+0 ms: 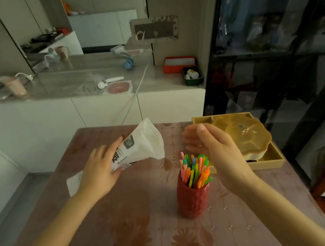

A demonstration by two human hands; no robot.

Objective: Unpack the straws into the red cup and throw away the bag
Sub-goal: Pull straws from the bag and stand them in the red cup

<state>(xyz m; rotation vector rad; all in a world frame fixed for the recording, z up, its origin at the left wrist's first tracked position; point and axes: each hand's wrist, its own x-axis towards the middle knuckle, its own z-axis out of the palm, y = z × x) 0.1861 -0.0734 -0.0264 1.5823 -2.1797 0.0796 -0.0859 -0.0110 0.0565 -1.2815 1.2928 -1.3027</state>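
Head view: left grip (99, 172) holds bag (145, 144), seemingly empty, beside straws (196, 170).

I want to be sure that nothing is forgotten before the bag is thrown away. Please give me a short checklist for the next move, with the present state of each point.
1. Straws stand in the red cup: ok.
2. Red cup upright on the table: ok.
3. Left hand grips the bag: ok, held above the table.
4. Bag empty: cannot tell, it is opaque.
5. Right hand free: ok, open above the straws, holding nothing.
6. Waste bin in sight: not ok, none in view.
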